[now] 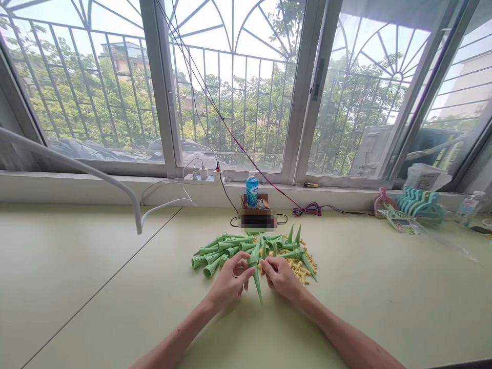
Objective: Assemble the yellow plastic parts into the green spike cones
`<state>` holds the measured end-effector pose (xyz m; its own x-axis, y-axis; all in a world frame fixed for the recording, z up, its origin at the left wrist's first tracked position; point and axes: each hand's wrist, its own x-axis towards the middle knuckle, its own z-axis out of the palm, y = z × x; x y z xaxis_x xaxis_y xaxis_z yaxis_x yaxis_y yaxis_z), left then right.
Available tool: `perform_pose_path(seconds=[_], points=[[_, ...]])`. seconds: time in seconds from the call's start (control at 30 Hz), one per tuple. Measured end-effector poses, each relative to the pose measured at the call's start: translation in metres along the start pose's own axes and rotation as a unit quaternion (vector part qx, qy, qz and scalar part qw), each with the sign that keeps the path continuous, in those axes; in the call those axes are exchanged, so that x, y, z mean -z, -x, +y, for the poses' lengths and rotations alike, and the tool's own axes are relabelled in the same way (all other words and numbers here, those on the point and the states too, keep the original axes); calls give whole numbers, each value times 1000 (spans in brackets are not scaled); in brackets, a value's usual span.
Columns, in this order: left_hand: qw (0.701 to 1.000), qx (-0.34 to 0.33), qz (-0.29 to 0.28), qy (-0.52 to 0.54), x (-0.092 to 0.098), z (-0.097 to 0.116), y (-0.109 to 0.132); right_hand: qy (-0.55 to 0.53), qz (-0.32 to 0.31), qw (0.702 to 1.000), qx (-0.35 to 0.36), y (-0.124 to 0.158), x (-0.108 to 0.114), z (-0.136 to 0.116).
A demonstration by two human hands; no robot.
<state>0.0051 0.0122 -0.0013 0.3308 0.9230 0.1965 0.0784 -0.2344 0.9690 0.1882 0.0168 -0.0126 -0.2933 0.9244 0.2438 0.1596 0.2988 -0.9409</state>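
Between my two hands a green plastic spike (257, 287) points down toward me, its wider collar up near my fingertips. My left hand (230, 279) grips it at the collar with thumb and fingers. Close beside, my right hand (282, 277) is closed in a pinch near the collar; whatever lies between its fingertips is too small to make out. Just beyond the hands lies a pile of similar green spikes (209, 251), some with open round ends facing me. Small yellow plastic pieces (300, 269) are heaped at the pile's right, partly under spikes.
Behind the pile stands a blue-labelled bottle (251, 189) by a small cardboard box (263, 202). A coiled cable (307, 209) lies right of it. Teal hangers (421, 205) and a clear bottle (469, 207) are far right. A white curved arm (115, 182) reaches in from the left.
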Motion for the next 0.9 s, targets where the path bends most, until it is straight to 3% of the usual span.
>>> perform_pose_path(seconds=[0.23,0.43,0.9], points=[[996,-49,22,-64,-3,5,4,-169,-43,983,-59,-2,-2,-4],[986,-89,38,-133,-5,8,6,-229,-62,968,-81,-1,-1,-11],[999,-13,34,-25,-5,11,0,-224,-71,970,-61,-1,-1,-7]])
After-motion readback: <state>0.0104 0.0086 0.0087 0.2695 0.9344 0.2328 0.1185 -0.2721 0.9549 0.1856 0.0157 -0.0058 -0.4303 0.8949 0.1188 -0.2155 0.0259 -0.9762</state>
